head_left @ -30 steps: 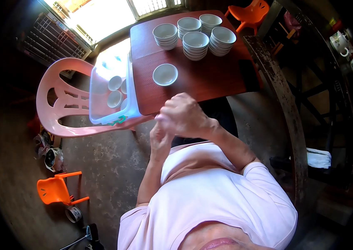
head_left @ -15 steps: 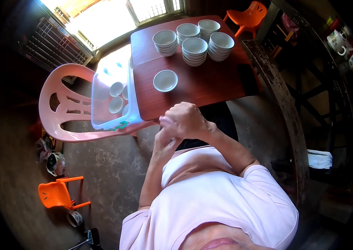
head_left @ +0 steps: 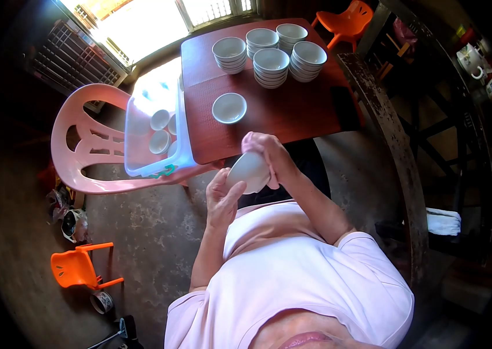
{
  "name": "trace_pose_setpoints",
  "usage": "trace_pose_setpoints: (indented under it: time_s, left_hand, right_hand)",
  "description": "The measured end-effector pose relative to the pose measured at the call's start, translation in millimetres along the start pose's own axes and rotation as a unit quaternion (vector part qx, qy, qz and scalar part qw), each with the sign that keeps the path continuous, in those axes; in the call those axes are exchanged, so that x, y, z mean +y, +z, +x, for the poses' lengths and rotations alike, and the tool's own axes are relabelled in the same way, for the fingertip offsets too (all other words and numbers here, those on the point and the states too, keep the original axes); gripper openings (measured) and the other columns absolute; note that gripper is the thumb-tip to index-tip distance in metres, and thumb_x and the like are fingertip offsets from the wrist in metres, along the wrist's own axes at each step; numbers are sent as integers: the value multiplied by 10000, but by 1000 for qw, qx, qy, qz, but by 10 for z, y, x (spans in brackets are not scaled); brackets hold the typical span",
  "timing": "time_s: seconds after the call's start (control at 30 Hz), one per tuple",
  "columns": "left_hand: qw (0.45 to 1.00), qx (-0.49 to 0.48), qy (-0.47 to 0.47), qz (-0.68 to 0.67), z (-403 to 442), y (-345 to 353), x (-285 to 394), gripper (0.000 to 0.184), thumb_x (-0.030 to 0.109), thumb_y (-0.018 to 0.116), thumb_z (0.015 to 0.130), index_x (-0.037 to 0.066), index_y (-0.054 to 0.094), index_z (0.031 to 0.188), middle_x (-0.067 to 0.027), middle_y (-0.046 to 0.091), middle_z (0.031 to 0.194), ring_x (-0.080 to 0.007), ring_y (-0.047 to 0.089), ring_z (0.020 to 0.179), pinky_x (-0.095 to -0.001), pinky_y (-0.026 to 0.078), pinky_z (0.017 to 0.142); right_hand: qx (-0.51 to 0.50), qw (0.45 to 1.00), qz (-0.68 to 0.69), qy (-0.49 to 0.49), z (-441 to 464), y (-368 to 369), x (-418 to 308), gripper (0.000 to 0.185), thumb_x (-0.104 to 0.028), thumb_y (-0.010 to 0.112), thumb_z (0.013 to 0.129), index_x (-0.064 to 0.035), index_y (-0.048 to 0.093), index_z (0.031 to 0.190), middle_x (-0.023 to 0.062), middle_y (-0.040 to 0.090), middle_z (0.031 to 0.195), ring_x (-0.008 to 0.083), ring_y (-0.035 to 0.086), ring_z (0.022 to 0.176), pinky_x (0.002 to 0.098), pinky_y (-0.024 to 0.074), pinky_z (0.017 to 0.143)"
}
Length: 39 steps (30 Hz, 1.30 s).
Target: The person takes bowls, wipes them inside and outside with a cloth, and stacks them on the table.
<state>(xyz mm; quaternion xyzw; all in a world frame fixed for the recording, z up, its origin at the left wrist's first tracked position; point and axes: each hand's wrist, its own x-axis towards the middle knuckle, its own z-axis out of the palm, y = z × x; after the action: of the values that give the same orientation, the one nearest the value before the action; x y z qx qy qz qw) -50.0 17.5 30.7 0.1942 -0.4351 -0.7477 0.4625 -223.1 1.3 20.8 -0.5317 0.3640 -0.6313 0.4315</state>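
A white bowl is tilted on its side in front of my chest, just off the table's near edge. My left hand grips its left side, thumb on the outer wall. Against the rim and right side of the bowl, my right hand presses a pink cloth, mostly hidden under the fingers. One single bowl stands upright on the red-brown table beyond my hands. Further back are several stacks of similar bowls, the closest stack among them.
Left of the table, a translucent plastic tub with several small bowls rests on a pink chair. A worn wooden bench runs along the right. Orange chairs stand at the back and lower left.
My hands have turned and moved apart, bringing the bowl into view between them. My right hand with the cloth has shifted up and right along the bowl.
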Motion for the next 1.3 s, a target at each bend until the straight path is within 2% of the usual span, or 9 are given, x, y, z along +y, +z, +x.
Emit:
trace_pose_setpoints:
  time_s: [0.13,0.23,0.37,0.47,0.6,0.73,0.97,1.2,1.3]
  left_hand:
    - [999,1,-6,53,7,-63,-87,208,43,654,868,23,613,1071,-1,603,960,-90,575,896,-244,456,847]
    - [995,45,25,81,-34,-2,-145,216,25,645,865,26,597,1075,-12,605,987,-95,573,922,-240,448,849]
    - [997,34,65,-6,2,-26,-118,189,14,644,853,25,587,1033,-27,604,1015,-102,564,939,-260,435,869]
    - [994,23,95,-42,17,-51,-184,212,9,650,840,27,606,1047,-34,612,1025,-114,563,954,-271,444,865]
    - [990,-16,-75,121,29,-133,17,330,49,686,808,-15,599,1119,-53,643,1026,-123,576,966,-280,454,871]
    - [962,-46,-67,261,-29,-76,29,248,30,700,797,-2,634,1034,-29,645,936,-110,583,848,-261,473,771]
    - [987,-61,-99,115,-66,14,7,360,17,721,798,-30,582,1126,-51,638,1015,-106,590,934,-251,484,820]
    - [988,-48,-126,71,-112,-15,-84,419,-13,715,780,-44,554,1166,-91,631,1088,-149,601,1010,-288,467,910]
    - [994,-32,-96,-31,-87,-45,-35,455,29,726,770,-40,533,1176,-109,624,1108,-177,614,1023,-322,476,913]
  right_hand:
    - [49,991,50,110,-63,78,-199,201,-247,616,793,-46,630,795,115,629,933,255,639,865,340,506,756]
    - [-35,874,-439,-203,-8,298,-432,165,-227,666,783,-63,650,794,69,604,795,213,582,737,326,480,663]
    - [89,994,-22,52,-18,324,-260,212,-277,546,870,-95,636,807,34,552,769,155,576,725,332,484,689]
    - [79,885,425,173,18,212,52,241,-297,495,909,-77,583,956,-3,585,797,125,572,713,289,489,640]
    - [46,999,-7,16,37,167,-192,266,-313,509,890,-82,572,774,53,601,735,169,597,661,314,482,604]
    - [-103,882,-438,-141,123,235,-489,328,-282,570,837,-27,590,632,130,588,615,333,599,613,368,487,622]
    - [-37,939,178,291,125,-97,-289,316,-275,534,861,29,620,859,74,640,821,109,602,774,303,505,686]
    - [-237,855,-449,102,173,225,-852,250,-224,506,877,-11,607,793,123,644,898,223,628,806,347,502,726]
    - [-115,985,-20,124,132,86,-501,321,-319,514,852,-18,618,895,133,639,876,243,642,848,348,509,773]
